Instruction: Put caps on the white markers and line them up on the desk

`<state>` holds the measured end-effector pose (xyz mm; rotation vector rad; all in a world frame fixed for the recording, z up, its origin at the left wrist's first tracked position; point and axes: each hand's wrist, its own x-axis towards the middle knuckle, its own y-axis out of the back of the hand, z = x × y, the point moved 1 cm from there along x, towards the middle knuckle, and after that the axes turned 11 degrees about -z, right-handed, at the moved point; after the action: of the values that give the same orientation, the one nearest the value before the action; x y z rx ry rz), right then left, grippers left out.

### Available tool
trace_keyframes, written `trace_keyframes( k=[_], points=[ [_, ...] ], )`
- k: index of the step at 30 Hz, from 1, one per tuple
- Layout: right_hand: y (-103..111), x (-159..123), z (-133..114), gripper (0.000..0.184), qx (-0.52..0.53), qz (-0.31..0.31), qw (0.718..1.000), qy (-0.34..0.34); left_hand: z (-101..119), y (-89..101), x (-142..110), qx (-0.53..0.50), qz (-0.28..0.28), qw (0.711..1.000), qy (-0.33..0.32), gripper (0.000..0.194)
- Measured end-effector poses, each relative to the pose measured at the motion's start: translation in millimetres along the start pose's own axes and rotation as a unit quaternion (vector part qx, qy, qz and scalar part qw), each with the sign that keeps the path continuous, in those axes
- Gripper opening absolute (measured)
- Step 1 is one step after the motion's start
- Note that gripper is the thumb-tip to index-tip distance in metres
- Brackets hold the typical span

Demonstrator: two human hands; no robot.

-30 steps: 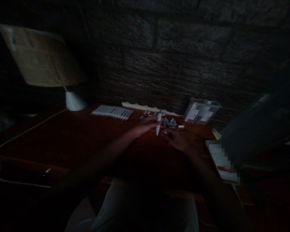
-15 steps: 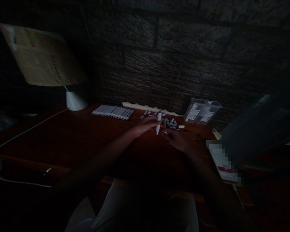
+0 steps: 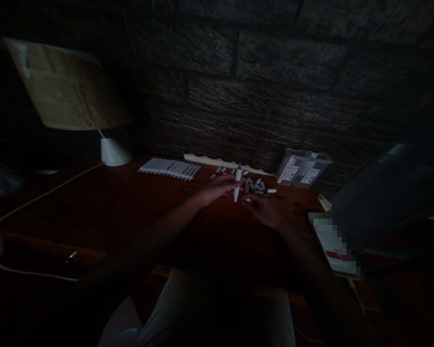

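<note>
The white marker (image 3: pixel 237 187) is located near the center of the frame, slightly right of and below the midpoint. Its long axis runs nearly vertical in the picture, with the upper end leaning slightly right. The gray, narrower end points toward the top of the frame; the pale end with a dark tip points toward the bottom.

The left hand (image 3: pixel 216 190) grips the marker by its barrel, with the fingers crossing the barrel near mid-length and both ends exposed. The right hand (image 3: pixel 264 208) is positioned just right of the marker's lower end, fingers bent. A small white piece (image 3: pixel 248 200) shows at its fingertips; whether it is gripped cannot be told in the dim light.

A scatter of small pieces (image 3: pixel 257 186) lies behind the hands, right of center, oriented in mixed directions. A row of markers (image 3: pixel 169 168) lies side by side left of center, their long axes roughly parallel to one another. Two clear containers (image 3: pixel 304 166) stand side by side at right of center, against the wall (image 3: pixel 256 101). All rest on the reddish-brown table (image 3: pixel 137 202).
</note>
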<state>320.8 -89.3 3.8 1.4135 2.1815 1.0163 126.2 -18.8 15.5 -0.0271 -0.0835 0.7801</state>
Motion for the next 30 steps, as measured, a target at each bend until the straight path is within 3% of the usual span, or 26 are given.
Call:
trace_keyframes(
  k=[19,30],
  points=[
    [1.1,-0.6,-1.7,0.026,-0.014,-0.006,1.000,-0.014,0.2,0.2,0.5,-0.004,0.009,1.000,0.001,0.039],
    [0.5,-0.1,-1.6,0.025,-0.010,-0.005,1.000,-0.004,2.3,-0.5,-0.5,-0.003,0.008,1.000,-0.004,0.046]
  ],
)
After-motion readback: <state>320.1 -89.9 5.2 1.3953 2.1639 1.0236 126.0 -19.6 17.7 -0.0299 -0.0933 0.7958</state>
